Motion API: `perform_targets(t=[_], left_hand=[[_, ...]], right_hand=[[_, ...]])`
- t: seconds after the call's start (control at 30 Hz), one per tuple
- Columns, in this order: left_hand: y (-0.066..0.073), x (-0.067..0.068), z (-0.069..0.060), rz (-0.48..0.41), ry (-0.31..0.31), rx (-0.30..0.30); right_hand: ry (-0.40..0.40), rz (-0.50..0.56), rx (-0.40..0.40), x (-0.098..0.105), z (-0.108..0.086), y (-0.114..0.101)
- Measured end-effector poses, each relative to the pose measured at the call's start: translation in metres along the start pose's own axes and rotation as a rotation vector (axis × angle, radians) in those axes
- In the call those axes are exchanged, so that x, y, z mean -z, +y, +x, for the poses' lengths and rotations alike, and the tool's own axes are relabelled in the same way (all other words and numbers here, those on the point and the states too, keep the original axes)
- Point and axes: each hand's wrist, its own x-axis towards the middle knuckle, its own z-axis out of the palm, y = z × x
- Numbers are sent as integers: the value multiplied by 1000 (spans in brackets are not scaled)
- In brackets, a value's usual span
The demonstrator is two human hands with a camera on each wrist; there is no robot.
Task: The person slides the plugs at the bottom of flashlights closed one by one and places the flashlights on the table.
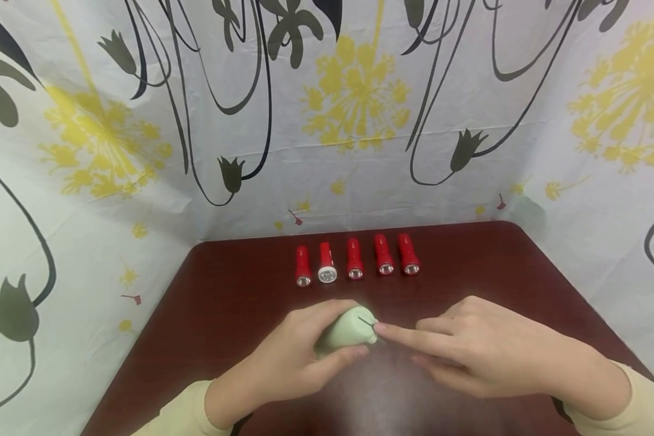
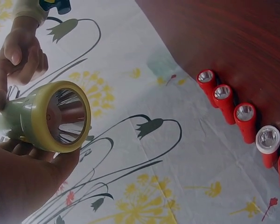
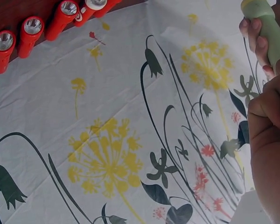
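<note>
A pale green flashlight is gripped by my left hand, with fingers and thumb wrapped around its body above the table. The left wrist view shows its yellow head and silvery reflector. My right hand points its straight index finger at the flashlight's tail end, and the fingertip touches it by a thin dark cord. The other right fingers are bent and hold nothing that I can see. In the right wrist view, part of the right hand covers the flashlight's tail.
Several red flashlights lie in a row toward the back of the dark brown table. One of them has a white head. A flower-printed sheet hangs behind and at both sides. A pale bright patch shows on the table below the hands.
</note>
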Motion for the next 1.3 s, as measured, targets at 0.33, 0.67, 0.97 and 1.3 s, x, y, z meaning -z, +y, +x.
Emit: perform_targets(t=[0.33,0.67,0.97,1.3], left_hand=[[4,-4,0,64,-20,-41],[4,-5,1,99,-23,-71],[4,-8,3,100,-38,-76],[6,-12,6,55,-46,-100]], right_hand=[[64,92,74,0,3,4],[56,114,74,0,0,8],[56,115,71,1,0,8],[72,129,77,3,3,9]])
